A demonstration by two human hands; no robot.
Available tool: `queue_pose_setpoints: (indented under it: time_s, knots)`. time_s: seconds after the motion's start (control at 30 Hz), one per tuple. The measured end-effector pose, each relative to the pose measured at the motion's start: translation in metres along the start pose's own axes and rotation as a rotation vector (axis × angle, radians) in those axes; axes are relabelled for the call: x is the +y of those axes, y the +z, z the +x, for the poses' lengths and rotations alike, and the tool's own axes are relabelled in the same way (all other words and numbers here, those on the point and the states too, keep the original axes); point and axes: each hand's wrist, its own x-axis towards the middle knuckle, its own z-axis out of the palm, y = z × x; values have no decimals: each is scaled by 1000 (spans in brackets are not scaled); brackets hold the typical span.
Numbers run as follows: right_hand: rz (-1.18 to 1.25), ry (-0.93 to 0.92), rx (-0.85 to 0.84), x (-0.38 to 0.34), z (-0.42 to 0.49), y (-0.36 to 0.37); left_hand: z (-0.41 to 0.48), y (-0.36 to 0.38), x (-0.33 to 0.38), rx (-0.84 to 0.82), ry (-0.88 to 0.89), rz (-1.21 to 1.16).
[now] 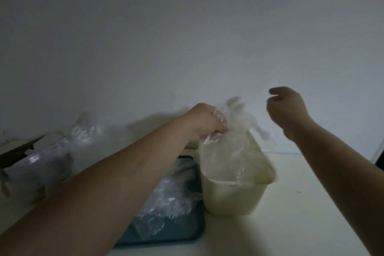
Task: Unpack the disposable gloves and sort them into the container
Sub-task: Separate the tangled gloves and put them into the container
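My left hand (pixel 204 121) grips a bunch of clear disposable gloves (pixel 230 147) at their top, right over a cream plastic container (pixel 232 199). The gloves hang down into the container and partly spill over its rim. To the right, my right hand (pixel 284 108) hovers in the air above and beside the container, fingers loosely curled and holding nothing. More crumpled clear gloves (pixel 170 195) lie on a dark teal tray (pixel 166 233) left of the container, partly under my left forearm.
A clear plastic package (pixel 47 160) and a brown cardboard flap (pixel 18 151) lie at the far left. A white wall stands close behind. The pale table (pixel 301 203) stretches to the right of the container.
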Motion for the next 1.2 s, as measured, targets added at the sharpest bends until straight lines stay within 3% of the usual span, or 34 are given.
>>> queue_pose_setpoints:
  time_s: [0.07,0.1,0.17,0.27,0.4,0.5,0.6,0.7,0.77,0.87,1.0,1.1,1.2]
  knots:
    - [-41,-78,47,-3,-5,-9,10,10,-12,31,-5,154]
    - [-30,-119,-43,-12,-16,-12,13,13,-16,44,-2,205]
    - [-99,-150,-348,-25,-39,-5,17,19,-21,68,6,256]
    - [-556,-109,-808,-30,-66,23,24,21,-27,148,55,185]
    - [-793,-65,-943,-10,-72,61,7,-5,-32,305,153,181]
    - [-951,-96,-1035,9,-69,79,-16,-29,-44,324,177,229]
    - [-1080,-152,-1040,24,-66,94,-41,-40,-60,173,142,364]
    - [-1137,-188,-1008,26,-64,100,-66,-37,-83,-91,123,599]
    - [-1122,-213,-958,13,-64,95,-78,-36,-103,-176,146,785]
    - [-1067,-289,-793,-15,-67,82,-87,-42,-132,-122,176,1057]
    - [-780,-481,-553,-52,-99,84,-99,-64,-152,96,141,954]
    - [-463,-550,-624,-66,-135,112,-106,-82,-164,251,80,911]
    - [-386,-440,-793,-47,-157,153,-115,-95,-177,291,-66,859]
